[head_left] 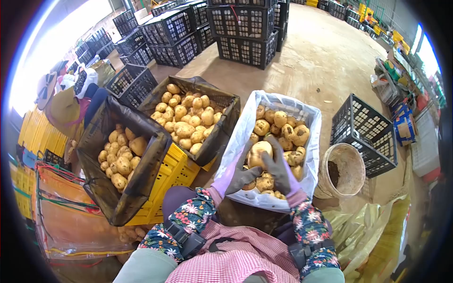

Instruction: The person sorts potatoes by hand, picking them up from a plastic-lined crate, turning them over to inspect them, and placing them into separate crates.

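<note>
A large pale potato [259,153] is held between my two grey-gloved hands, above a crate [312,162] lined with white plastic. My left hand [241,177] curls along its left and lower side. From the right, my right hand [279,169] grips it with the thumb across the front and fingers behind. Beneath and around them lie several potatoes [286,131], some with dark soil patches. The fingertips behind the held potato are partly hidden.
Left of me stand two dark-lined crates of potatoes, a nearer one [155,155] and a farther one [231,106]. At right are a dirty bucket [357,172] with dark matter inside and a black crate [373,132]. Stacked black crates [240,22] stand ahead. A person [71,106] is at far left.
</note>
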Demonstrator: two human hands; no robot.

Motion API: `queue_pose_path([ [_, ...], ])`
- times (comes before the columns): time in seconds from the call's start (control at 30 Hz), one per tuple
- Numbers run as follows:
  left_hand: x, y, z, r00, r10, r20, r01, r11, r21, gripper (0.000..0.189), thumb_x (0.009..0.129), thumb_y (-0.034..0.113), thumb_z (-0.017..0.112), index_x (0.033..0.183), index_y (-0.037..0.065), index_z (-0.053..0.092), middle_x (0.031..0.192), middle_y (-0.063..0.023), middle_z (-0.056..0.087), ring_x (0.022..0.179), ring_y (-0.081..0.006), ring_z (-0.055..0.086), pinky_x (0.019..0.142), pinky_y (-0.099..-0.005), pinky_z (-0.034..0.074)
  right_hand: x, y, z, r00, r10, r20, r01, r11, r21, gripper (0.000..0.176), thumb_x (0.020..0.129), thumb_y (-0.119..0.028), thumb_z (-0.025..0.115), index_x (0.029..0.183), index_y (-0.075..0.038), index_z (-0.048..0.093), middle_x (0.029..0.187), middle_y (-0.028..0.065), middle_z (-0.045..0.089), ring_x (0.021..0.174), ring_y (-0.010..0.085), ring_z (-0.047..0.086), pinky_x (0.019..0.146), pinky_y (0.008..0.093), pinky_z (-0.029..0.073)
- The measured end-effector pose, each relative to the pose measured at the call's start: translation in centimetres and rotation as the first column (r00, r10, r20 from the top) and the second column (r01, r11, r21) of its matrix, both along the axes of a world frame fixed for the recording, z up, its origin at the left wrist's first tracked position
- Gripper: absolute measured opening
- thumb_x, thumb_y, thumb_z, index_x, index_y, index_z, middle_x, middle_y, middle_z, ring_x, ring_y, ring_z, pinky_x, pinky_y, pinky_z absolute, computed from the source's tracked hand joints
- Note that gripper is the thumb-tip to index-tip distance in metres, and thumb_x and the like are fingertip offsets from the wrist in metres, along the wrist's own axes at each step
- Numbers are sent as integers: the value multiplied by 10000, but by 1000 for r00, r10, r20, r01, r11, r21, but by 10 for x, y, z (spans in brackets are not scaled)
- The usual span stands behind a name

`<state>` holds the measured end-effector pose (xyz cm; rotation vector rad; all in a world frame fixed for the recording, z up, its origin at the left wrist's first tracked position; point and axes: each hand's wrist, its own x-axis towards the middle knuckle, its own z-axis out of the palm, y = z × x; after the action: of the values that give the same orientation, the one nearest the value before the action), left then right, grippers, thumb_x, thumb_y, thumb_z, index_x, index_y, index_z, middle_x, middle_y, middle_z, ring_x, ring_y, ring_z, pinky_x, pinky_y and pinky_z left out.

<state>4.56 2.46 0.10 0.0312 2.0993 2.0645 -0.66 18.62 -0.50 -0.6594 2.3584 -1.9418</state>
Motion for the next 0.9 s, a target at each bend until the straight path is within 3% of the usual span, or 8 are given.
queue_pose_path([
  [0.13, 14, -5, 11, 997, -67, 44, 47, 935, 351, 651, 909, 197, 577, 1452, 44, 254, 1210, -185, 545, 914, -184, 612, 790, -295, 512, -18, 32, -67, 955, 168, 245, -73, 932, -355, 481, 951, -226, 546, 1337, 12, 387, 1288, 140, 500, 1145, 180, 520, 951, 284, 460],
  [0.17, 16, -10, 6, 997, -34, 70, -4, 877, 480, 613, 918, 205, 557, 1442, 52, 278, 1187, -203, 560, 885, -197, 630, 778, -310, 530, -13, 31, -19, 728, 389, 564, 127, 732, -669, 512, 953, -491, 427, 1306, -125, 479, 1276, 122, 540, 1122, 271, 570, 936, 486, 486],
  [0.23, 25, -20, 10, 997, 66, 44, -79, 861, 503, 496, 938, 171, 515, 1394, 68, 351, 1177, -214, 563, 899, -212, 634, 784, -338, 550, -9, 42, -18, 939, 176, 297, 8, 849, -528, 396, 959, -257, 483, 1284, -33, 458, 1294, 130, 514, 1117, 237, 565, 918, 400, 520],
  [0.3, 22, -39, -30, 926, 50, 375, -351, 486, 800, 311, 961, 69, 452, 1271, 67, 472, 1134, -159, 593, 942, -204, 620, 778, -331, 557, -12, 56, -21, 641, 495, 587, 289, 553, -782, 414, 938, -332, 513, 1263, -76, 490, 1261, 114, 541, 1065, 256, 590, 834, 443, 556],
  [0.53, 34, -50, -38, 800, 87, 594, -564, 450, 693, 393, 889, 388, 577, 1193, 141, 557, 1095, -37, 606, 951, -163, 594, 831, -330, 496, -1, -20, 17, 830, 200, 521, 22, 921, -388, 574, 909, -482, 495, 1320, -84, 450, 1284, 116, 538, 1098, 298, 581, 829, 396, 557],
  [0.6, 33, -42, -52, 865, 124, 487, -481, 484, 731, 409, 889, 380, 582, 1197, 114, 544, 1085, -34, 599, 955, -159, 579, 832, -349, 486, 3, -85, 56, 942, 300, -150, -306, 952, -18, 694, 819, -36, 679, 1403, -88, 307, 1316, 188, 493, 1128, 315, 564, 910, 389, 526],
  [0.63, 25, -35, -79, 889, 112, 445, -434, 515, 739, 414, 892, 379, 582, 1199, 106, 537, 1079, -29, 595, 945, -155, 574, 822, -345, 485, 9, -121, 73, 934, 346, 92, -307, 906, -290, 846, 731, 117, 695, 1420, -90, 251, 1322, 222, 475, 1141, 300, 558, 939, 392, 509],
  [0.9, 34, -40, -66, 917, 323, 234, -377, 507, 775, 348, 919, 333, 561, 1132, 60, 590, 1026, -12, 584, 870, -118, 548, 720, -296, 466, 29, -372, 57, 566, 786, 247, -789, 604, -112, 424, 969, -421, 430, 1258, -116, 490, 1126, 126, 622, 959, 281, 648, 733, 435, 564],
])
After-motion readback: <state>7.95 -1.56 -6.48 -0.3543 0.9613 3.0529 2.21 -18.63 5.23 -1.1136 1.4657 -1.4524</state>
